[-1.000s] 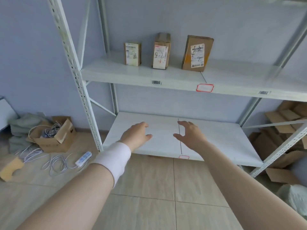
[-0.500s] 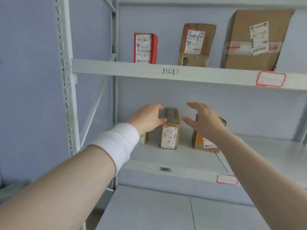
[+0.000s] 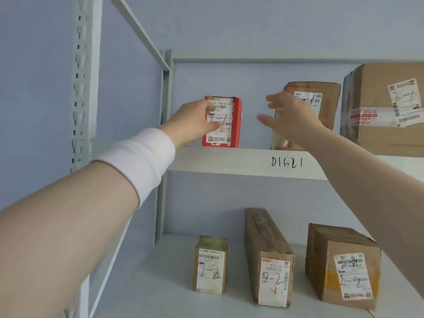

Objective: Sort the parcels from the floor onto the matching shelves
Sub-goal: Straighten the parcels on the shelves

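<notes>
The red parcel (image 3: 226,121) stood upright at the left end of the upper shelf (image 3: 243,160) — the one marked "D1621". My left hand (image 3: 195,121) was at its left edge, fingertips over its label; I could not tell whether they gripped. My right hand (image 3: 288,118) hung spread and empty before a brown parcel (image 3: 325,104). Below, three parcels marked "2-2" (image 3: 273,260) stood in a row.

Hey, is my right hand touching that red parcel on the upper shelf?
Apart. In the head view the right hand is open in front of the brown parcel, with bare wall showing between its fingertips and the red parcel.
</notes>
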Available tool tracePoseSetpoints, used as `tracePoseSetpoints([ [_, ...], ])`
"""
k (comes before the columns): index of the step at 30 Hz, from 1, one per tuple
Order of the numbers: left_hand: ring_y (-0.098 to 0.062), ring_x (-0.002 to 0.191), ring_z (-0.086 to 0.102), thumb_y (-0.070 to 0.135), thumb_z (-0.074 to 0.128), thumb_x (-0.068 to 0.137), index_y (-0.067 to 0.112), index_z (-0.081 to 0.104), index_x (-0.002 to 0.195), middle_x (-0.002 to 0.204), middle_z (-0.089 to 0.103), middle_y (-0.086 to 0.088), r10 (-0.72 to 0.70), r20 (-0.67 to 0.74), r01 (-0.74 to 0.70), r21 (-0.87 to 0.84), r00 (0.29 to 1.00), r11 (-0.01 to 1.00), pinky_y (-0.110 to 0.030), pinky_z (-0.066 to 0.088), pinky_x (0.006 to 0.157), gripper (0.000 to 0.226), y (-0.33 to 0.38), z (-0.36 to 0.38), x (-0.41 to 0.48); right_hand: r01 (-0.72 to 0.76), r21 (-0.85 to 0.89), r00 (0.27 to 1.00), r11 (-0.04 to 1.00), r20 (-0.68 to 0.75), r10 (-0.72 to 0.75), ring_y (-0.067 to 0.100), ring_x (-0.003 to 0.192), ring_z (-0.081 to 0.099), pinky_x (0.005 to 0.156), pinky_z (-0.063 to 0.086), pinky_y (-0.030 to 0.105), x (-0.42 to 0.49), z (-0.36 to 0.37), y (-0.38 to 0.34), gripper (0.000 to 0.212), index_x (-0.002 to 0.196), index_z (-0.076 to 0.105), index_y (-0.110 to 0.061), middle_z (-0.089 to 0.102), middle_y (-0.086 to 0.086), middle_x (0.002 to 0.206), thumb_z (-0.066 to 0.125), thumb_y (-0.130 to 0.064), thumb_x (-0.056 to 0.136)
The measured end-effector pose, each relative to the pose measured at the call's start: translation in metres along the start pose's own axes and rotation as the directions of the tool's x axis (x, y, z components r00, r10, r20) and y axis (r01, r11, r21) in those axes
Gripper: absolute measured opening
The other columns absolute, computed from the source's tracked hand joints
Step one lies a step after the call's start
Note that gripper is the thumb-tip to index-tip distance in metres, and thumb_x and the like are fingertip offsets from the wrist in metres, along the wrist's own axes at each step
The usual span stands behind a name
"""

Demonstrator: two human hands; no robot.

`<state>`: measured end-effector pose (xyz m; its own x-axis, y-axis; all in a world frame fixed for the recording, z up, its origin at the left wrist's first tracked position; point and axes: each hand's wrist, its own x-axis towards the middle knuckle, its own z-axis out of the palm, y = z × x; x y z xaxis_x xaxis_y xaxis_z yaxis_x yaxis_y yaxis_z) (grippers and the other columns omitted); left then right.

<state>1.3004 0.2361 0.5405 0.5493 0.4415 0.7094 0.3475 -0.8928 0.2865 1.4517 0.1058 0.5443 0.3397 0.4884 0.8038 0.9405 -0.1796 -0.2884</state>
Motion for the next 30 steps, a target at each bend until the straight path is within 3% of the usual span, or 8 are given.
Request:
tracePoseSetpoints([
  [5,-0.026,0.131,0.042,0.038,0.06,0.089,0.009,0.028,0.144,0.146,0.04,-0.01,-0.133,0.032,0.135,-0.047,0.991,0.99,-0.031,0.034,0.105,0.071,-0.052,-0.005,0.062,-0.104,-0.049,0.99,0.993,0.087,0.108,0.024,0.128,0.045,0.1,0.038,0.033,0.058,0.039,-0.009,0.069,0.142,0.032,-0.013,0.045,0.006,0.142,0.061,-0.042,0.087],
  [7,-0.029,0.124,0.048,0.043,0.06,0.088,0.005,0.028,0.144,0.135,0.047,-0.013,-0.181,0.093,0.186,-0.048,0.979,0.981,-0.036,0.039,0.103,0.075,-0.066,0.001,0.082,-0.162,-0.094,0.977,0.982,0.126,0.173,0.026,0.122,0.049,0.101,0.041,0.037,0.076,0.05,-0.009,0.074,0.142,0.031,-0.008,0.044,0.009,0.142,0.061,-0.046,0.086],
  [9,-0.032,0.115,0.055,0.046,0.058,0.087,0.002,0.032,0.141,0.121,0.052,-0.013,-0.199,0.154,0.204,-0.02,0.968,0.979,-0.039,0.047,0.098,0.074,-0.074,0.009,0.099,-0.22,-0.156,0.956,0.963,0.162,0.245,0.029,0.108,0.058,0.095,0.047,0.039,0.091,0.06,-0.008,0.074,0.138,0.035,0.0,0.048,0.014,0.137,0.059,-0.048,0.086],
  [11,-0.031,0.113,0.057,0.048,0.058,0.087,0.001,0.034,0.139,0.127,0.052,-0.014,-0.199,0.186,0.201,0.009,0.962,0.979,-0.041,0.05,0.096,0.074,-0.078,0.016,0.113,-0.276,-0.161,0.927,0.947,0.214,0.307,0.031,0.105,0.061,0.082,0.051,0.037,0.103,0.067,-0.003,0.069,0.132,0.04,0.004,0.049,0.016,0.133,0.057,-0.047,0.088],
  [13,-0.029,0.109,0.061,0.048,0.058,0.087,0.0,0.036,0.138,0.13,0.053,-0.014,-0.197,0.216,0.199,0.013,0.956,0.98,-0.041,0.052,0.094,0.073,-0.079,0.021,0.125,-0.325,-0.099,0.898,0.941,0.281,0.34,0.032,0.105,0.062,0.082,0.055,0.04,0.113,0.071,0.004,0.065,0.128,0.043,0.004,0.051,0.017,0.129,0.06,-0.043,0.087],
  [17,-0.028,0.1,0.067,0.043,0.06,0.088,0.002,0.041,0.135,0.119,0.055,-0.013,-0.178,0.328,0.205,-0.051,0.928,0.977,-0.042,0.054,0.091,0.065,-0.078,0.03,0.143,-0.435,-0.008,0.817,0.9,0.416,0.399,0.035,0.103,0.064,0.089,0.054,0.045,0.128,0.076,0.015,0.075,0.138,0.034,0.004,0.05,0.023,0.13,0.066,-0.039,0.084],
  [21,-0.033,0.097,0.067,0.032,0.064,0.086,0.006,0.037,0.141,0.133,0.05,-0.023,-0.21,0.426,0.3,-0.154,0.88,0.942,-0.037,0.057,0.073,0.067,-0.078,0.031,0.159,-0.478,-0.021,0.74,0.878,0.529,0.415,0.039,0.108,0.061,0.091,0.052,0.048,0.137,0.081,0.022,0.079,0.142,0.029,0.001,0.044,0.027,0.136,0.069,-0.032,0.083],
  [30,-0.03,0.095,0.063,0.014,0.064,0.087,0.01,0.052,0.128,0.118,0.062,-0.016,-0.165,0.51,0.297,-0.19,0.844,0.936,-0.035,0.056,0.071,0.043,-0.073,0.033,0.168,-0.474,0.001,0.712,0.881,0.589,0.382,0.039,0.112,0.059,0.094,0.05,0.047,0.148,0.083,0.027,0.07,0.139,0.034,0.002,0.044,0.027,0.138,0.068,-0.023,0.084],
])
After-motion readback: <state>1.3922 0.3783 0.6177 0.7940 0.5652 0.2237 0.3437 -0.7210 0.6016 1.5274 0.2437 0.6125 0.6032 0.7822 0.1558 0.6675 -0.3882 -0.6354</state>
